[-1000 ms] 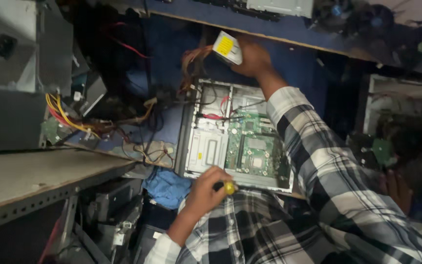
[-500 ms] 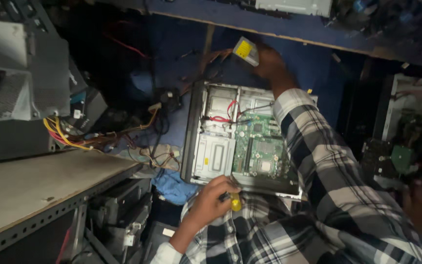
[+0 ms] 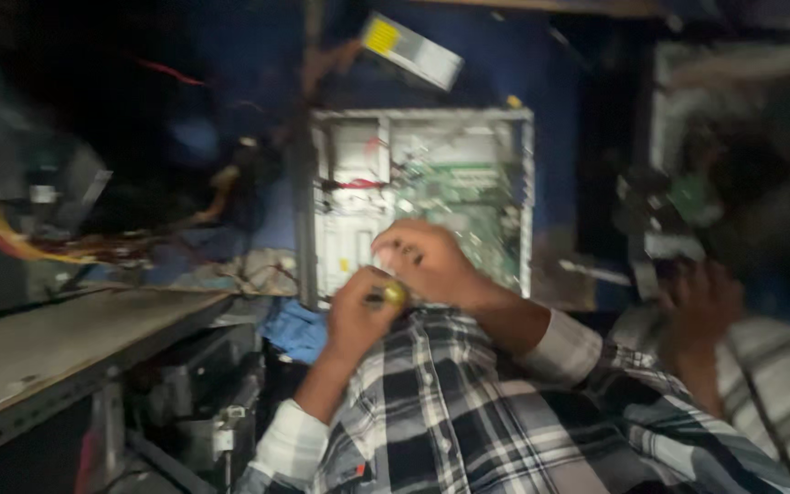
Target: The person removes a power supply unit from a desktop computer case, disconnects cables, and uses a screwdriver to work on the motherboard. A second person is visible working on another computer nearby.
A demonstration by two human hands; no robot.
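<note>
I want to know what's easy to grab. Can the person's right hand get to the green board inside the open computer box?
Probably yes. The right hand already hovers over the open computer case, whose side panel is off, and nothing covers the green board beside its fingers. The left hand holds a yellow-tipped tool lower down, out of the way.

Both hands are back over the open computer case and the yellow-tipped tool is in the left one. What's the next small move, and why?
Probably steady the open computer case with the right hand, then bring the tool tip down toward the green board. The left hand grips the yellow-capped tool at the case's near edge, not yet on any part. The picture is too blurred to pick out a screw.
</note>
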